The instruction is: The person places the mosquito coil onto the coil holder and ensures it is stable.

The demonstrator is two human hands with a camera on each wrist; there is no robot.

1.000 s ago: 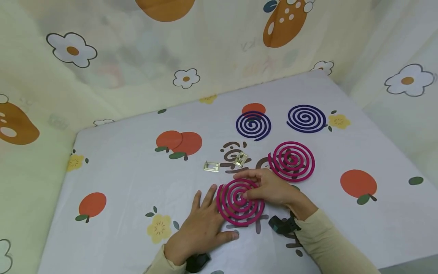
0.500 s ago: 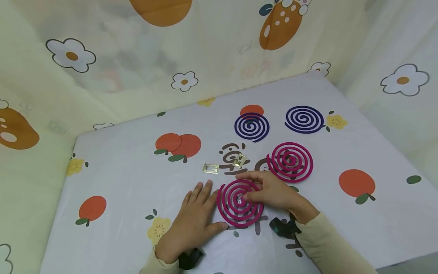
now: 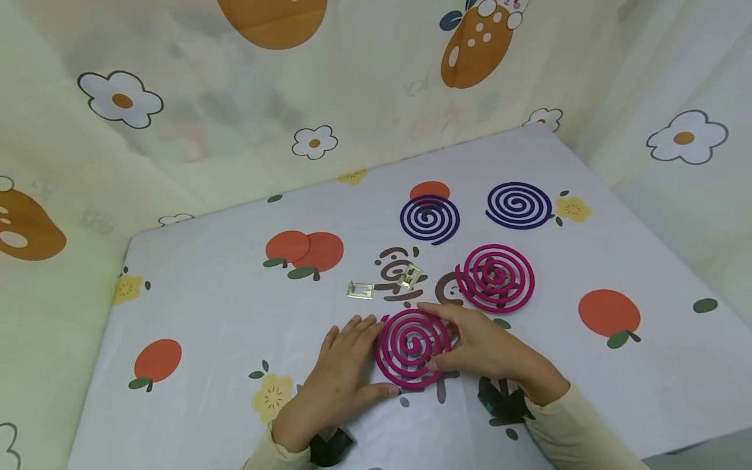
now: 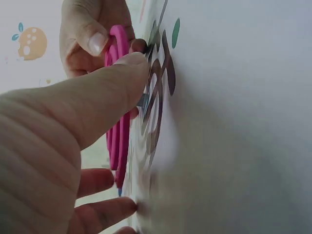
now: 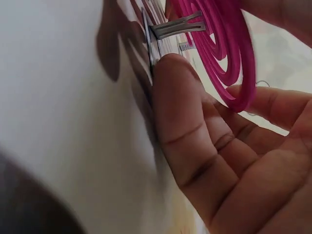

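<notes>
Head view: I locate the working pink coil [image 3: 414, 346] at the near middle of the bench [image 3: 223, 313], between both hands. The right grip [image 3: 478, 338] is clamped on the coil's right rim, thumb on top, index finger round the far side. The left grip [image 3: 345, 371] is apart, fingers extended beside the left rim; I cannot tell whether they touch it. Beyond the coil lie one metal stand [image 3: 360, 290] and another metal stand [image 3: 409, 277]. A second pink coil [image 3: 498, 277] lies to the far right, with two blue coils [image 3: 518, 204] farther back.

Left wrist view: I see the working coil nearly edge-on, raised off the bench, behind the left thumb.

Right wrist view: I see a metal support [image 5: 176, 28] between coil and bench; the right fingers curl beneath the rim.
</notes>
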